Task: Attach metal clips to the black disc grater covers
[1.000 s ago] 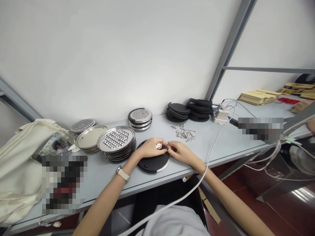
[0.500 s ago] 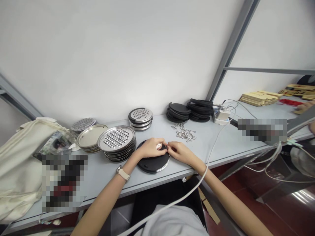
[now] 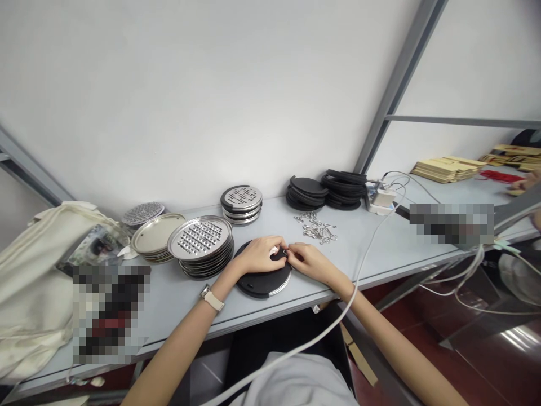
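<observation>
A round black disc with a strip of metal rim showing lies flat near the table's front edge. My left hand rests over its upper part, thumb and fingertips drawn together at the right rim. From the other side my right hand pinches at the same spot. Between the fingertips sits a small metal clasp, mostly covered by the fingers. Something white wraps a left finger. Left of the disc stands a stack of round metal graters. Beyond my right hand lie several loose metal clasps.
Flat round metal plates are stacked at left, beside a cream cloth. Along the wall stand black-edged graters and black discs. A white cable crosses over my right forearm from a charger.
Both hands stay at the disc's right rim with almost no movement. No other clear change shows.
</observation>
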### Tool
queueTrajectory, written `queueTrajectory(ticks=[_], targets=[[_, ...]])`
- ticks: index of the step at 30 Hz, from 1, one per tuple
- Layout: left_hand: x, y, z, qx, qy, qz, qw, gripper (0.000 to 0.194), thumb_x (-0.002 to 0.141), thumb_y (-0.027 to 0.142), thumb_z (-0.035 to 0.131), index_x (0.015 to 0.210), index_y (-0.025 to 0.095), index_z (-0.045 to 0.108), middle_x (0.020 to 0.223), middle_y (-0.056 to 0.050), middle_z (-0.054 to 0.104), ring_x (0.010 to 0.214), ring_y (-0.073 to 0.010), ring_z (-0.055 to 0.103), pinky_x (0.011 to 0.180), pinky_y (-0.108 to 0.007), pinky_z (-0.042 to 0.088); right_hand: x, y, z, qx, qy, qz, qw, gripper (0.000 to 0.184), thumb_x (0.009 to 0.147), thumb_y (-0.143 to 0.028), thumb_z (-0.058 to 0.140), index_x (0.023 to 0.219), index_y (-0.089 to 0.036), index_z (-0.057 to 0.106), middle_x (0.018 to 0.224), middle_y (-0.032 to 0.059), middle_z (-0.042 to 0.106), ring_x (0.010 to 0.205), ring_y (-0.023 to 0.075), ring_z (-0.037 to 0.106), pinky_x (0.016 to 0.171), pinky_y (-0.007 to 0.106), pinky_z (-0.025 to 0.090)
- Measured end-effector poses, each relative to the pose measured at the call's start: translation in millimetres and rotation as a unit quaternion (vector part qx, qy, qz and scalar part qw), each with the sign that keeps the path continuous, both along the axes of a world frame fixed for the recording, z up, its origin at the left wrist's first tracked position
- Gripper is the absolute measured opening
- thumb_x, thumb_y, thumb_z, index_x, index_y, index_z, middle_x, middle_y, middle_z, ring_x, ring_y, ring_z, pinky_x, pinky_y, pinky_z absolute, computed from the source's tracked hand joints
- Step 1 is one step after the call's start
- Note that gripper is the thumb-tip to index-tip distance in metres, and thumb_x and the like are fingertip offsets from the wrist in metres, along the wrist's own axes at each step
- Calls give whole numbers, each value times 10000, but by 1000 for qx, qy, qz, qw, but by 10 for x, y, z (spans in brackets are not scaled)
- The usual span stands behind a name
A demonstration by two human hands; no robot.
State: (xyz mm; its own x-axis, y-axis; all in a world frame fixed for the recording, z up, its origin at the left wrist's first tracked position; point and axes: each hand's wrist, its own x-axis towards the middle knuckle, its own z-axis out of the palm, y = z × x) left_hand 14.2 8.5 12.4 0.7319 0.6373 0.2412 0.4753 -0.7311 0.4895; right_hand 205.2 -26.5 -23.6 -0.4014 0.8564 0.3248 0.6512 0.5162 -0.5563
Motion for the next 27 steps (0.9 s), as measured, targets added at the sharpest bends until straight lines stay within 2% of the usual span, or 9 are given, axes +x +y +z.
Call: queueTrajectory(ticks=[11, 27], targets=[[-3, 33, -24, -71, 0, 13, 997, 166, 748, 290, 603, 890, 207, 624, 662, 54, 570, 609, -113, 493, 604, -224, 369, 9, -9, 9, 3, -6, 6, 1000, 264, 903, -198, 444, 640, -191, 421, 604, -26, 459, 568, 112, 426, 569, 239, 309], [-1, 21, 12, -95, -11, 14, 995, 129, 728, 276, 602, 821, 189, 616, 617, 54, 522, 575, -106, 457, 577, -217, 367, 10, -8, 8, 12, -16, 9, 1000, 289, 934, -216, 416, 652, -184, 471, 623, -3, 508, 578, 122, 464, 586, 245, 329]])
